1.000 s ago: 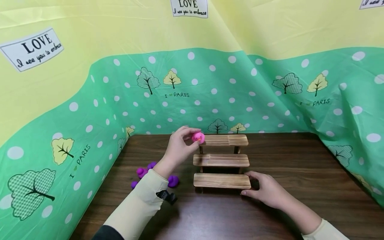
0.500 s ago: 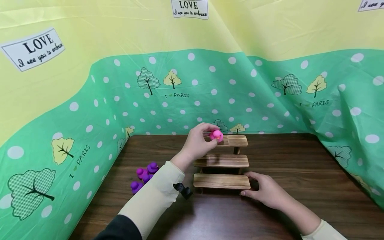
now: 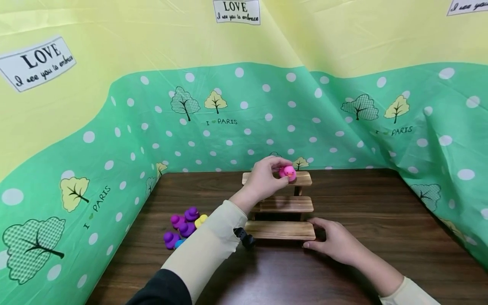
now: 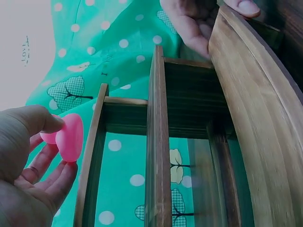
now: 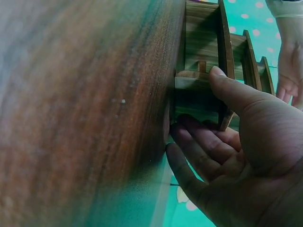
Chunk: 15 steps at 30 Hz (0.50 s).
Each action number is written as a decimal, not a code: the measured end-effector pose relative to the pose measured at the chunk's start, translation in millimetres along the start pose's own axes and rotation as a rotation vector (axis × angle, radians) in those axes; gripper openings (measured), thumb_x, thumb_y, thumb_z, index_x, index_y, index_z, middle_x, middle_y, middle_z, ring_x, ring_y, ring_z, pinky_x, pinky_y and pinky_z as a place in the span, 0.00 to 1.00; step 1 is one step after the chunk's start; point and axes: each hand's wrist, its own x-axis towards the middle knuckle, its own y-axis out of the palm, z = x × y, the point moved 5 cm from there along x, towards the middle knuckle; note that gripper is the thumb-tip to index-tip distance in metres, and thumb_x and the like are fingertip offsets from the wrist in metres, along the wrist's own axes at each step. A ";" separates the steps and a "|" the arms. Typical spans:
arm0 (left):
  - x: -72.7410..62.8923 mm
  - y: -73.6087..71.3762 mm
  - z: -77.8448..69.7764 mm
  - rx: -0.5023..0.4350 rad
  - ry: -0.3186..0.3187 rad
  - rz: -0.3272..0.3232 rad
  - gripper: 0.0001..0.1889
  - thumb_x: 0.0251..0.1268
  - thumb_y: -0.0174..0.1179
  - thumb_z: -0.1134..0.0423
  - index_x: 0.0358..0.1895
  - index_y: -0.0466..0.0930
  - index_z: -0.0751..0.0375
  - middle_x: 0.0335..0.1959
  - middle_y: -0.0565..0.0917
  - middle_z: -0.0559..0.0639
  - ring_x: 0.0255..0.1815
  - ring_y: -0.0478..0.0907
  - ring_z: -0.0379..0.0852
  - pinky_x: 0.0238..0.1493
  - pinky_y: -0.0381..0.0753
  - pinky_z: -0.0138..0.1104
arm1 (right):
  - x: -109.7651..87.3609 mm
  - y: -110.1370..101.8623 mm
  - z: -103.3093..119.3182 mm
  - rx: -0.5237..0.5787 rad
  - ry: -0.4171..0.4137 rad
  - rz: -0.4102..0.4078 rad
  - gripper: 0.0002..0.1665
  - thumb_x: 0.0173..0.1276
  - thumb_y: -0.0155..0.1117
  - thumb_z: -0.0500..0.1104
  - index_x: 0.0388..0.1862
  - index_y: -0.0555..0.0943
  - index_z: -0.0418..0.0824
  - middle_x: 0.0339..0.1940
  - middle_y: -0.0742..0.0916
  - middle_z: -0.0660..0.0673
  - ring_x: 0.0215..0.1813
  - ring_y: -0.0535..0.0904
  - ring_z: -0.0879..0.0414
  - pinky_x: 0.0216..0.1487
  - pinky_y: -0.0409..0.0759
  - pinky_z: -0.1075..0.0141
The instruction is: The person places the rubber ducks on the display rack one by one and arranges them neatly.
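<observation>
My left hand (image 3: 264, 181) pinches a pink rubber duck (image 3: 289, 172) between thumb and fingers, right at the top step of a three-tier wooden display stand (image 3: 280, 231). In the left wrist view the duck (image 4: 71, 138) shows beside the top step's edge, its underside facing the stand. My right hand (image 3: 338, 243) grips the right end of the lowest step. The right wrist view has that thumb (image 5: 232, 92) on the step's front edge, with the other fingers curled at its end near the tabletop. The left forearm hides the stand's left part.
To the left on the dark wooden table (image 3: 274, 275) lies a cluster of small ducks: several purple ones (image 3: 187, 229), a magenta one (image 3: 177, 221), a yellow one (image 3: 201, 220) and a blue one (image 3: 179, 243), partly behind the left sleeve. Green and yellow cloth (image 3: 213, 144) encloses the table.
My left hand has carried the pink duck rightward along the top step, from its left end to right of its middle. The yellow and blue ducks have come into view. My right hand stays put.
</observation>
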 end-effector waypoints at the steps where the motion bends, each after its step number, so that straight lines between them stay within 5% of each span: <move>1: 1.3 2.0 -0.4 -0.003 0.000 0.003 0.16 0.62 0.75 0.70 0.53 0.88 0.56 0.49 0.83 0.43 0.48 0.82 0.36 0.55 0.86 0.37 | 0.2 0.0 -0.3 0.003 -0.002 0.000 0.42 0.59 0.82 0.60 0.64 0.81 0.37 0.56 0.88 0.44 0.59 0.84 0.45 0.57 0.84 0.45; 15: 10.1 23.8 -4.0 -0.045 -0.052 0.043 0.17 0.63 0.73 0.73 0.54 0.89 0.60 0.53 0.85 0.48 0.53 0.80 0.35 0.57 0.83 0.28 | 1.0 -0.5 -1.8 0.000 -0.028 -0.004 0.42 0.60 0.82 0.60 0.64 0.81 0.36 0.57 0.88 0.43 0.60 0.84 0.45 0.58 0.83 0.45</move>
